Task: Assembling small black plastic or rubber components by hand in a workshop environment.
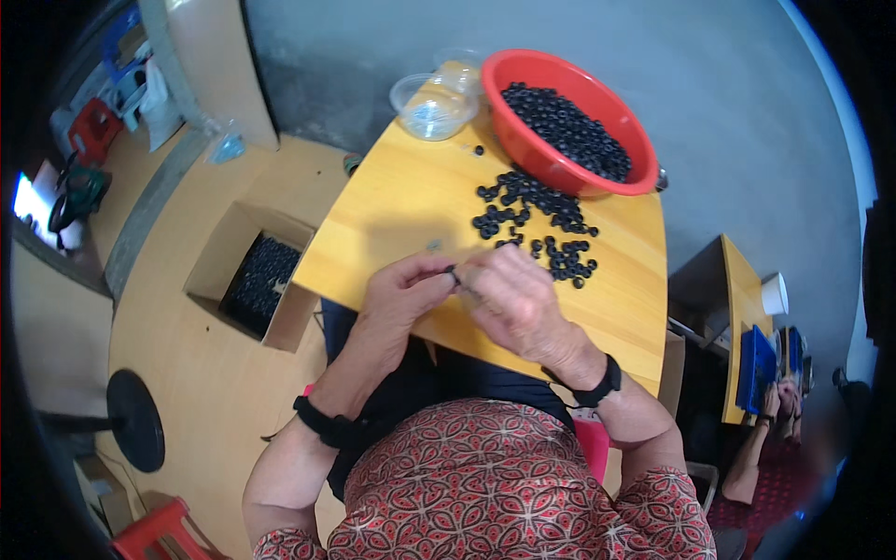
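My left hand point(401, 297) pinches a small black round piece point(452, 273) between thumb and fingertips, just above the near edge of the yellow table. Close against it, my right hand point(518, 297) has its fingers bent together at the piece. Motion blurs those fingertips, and whatever they grip is hidden. Loose black round pieces point(532, 194) lie scattered beyond my right hand. Behind them stands a red basin point(644, 154) heaped with more of the same. A few tiny pale bits point(434, 245) rest on the wood near my left fingertips.
Clear plastic bowls point(431, 107) stand at the table's point(373, 201) far left. On the floor to the left, an open cardboard box point(213, 266) holds black pieces. A black round stand base point(135, 420) is nearby. At right, another person works beside a blue tray point(754, 369).
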The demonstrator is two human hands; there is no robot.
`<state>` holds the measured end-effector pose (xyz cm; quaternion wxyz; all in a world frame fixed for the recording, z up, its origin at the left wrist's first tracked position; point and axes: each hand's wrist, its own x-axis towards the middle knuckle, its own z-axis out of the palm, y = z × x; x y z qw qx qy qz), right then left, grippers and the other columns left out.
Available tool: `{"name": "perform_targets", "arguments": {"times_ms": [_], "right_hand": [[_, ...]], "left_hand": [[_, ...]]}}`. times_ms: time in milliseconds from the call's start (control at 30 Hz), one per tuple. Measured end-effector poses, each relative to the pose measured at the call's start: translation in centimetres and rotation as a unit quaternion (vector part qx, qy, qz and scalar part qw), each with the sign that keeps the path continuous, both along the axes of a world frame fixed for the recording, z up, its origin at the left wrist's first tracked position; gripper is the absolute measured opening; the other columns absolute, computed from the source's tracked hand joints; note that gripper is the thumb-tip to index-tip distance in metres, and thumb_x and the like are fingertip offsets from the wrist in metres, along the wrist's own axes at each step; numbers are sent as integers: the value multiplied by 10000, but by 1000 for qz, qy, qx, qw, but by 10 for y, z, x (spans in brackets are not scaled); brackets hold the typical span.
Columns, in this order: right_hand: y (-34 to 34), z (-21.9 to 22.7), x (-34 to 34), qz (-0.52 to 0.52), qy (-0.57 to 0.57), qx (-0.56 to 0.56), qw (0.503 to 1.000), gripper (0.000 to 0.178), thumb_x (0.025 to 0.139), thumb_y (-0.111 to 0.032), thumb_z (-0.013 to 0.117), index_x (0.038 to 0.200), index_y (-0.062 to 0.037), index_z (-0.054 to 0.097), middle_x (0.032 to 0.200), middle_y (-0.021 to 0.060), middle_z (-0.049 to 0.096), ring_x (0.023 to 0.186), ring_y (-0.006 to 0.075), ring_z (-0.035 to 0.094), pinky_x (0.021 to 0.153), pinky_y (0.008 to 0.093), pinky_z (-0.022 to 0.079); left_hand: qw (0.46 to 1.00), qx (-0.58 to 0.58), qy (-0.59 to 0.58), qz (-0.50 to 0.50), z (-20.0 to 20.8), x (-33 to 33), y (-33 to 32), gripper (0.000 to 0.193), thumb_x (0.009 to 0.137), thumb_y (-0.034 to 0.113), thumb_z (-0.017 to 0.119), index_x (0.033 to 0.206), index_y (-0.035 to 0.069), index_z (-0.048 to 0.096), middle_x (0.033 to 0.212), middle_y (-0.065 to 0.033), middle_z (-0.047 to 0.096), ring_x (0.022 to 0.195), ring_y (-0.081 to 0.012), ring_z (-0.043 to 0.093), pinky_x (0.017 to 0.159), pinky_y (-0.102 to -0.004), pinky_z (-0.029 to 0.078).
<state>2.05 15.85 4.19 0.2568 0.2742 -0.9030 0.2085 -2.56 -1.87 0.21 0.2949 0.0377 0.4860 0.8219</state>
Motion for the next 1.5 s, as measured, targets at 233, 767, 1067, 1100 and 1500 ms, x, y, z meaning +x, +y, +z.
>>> {"name": "perform_targets", "arguments": {"times_ms": [233, 767, 1067, 1100, 1500], "right_hand": [[54, 14, -5, -106, 1, -72, 992, 218, 756, 35, 565, 960, 7, 635, 865, 150, 614, 834, 327, 609, 743, 400, 499], [116, -34, -68, -202, -80, 51, 975, 156, 756, 21, 590, 889, -15, 664, 910, 163, 615, 923, 345, 613, 826, 458, 501], [115, -35, -69, -211, -105, 74, 969, 127, 793, -53, 664, 910, -5, 651, 878, 136, 607, 915, 340, 602, 822, 440, 493], [115, -36, -70, -207, -108, 70, 970, 123, 791, -54, 667, 902, -6, 645, 874, 139, 605, 916, 340, 599, 825, 441, 490], [53, 12, -21, -139, -157, -159, 965, 107, 765, 0, 643, 871, -12, 633, 821, 125, 632, 790, 274, 639, 727, 365, 519]], "left_hand": [[999, -6, 32, 11, 0, -1, -1, 221, 910, 47, 645, 1120, -17, 617, 1062, -98, 660, 1013, -214, 666, 932, -311, 540], [999, 6, 20, 35, 5, -5, -4, 212, 932, 59, 628, 1131, -14, 625, 1061, -96, 663, 987, -190, 666, 923, -293, 540], [999, 9, 20, 27, 0, -6, -4, 224, 928, 62, 634, 1138, -15, 616, 1083, -95, 660, 1010, -196, 663, 930, -309, 538], [999, 7, 26, 28, 0, -5, -4, 224, 928, 62, 634, 1138, -15, 616, 1083, -95, 660, 1010, -196, 663, 930, -309, 538], [998, 18, -9, 63, 3, 1, 3, 245, 927, 72, 643, 1153, -10, 598, 1079, -106, 659, 1010, -195, 664, 926, -293, 536]]}}
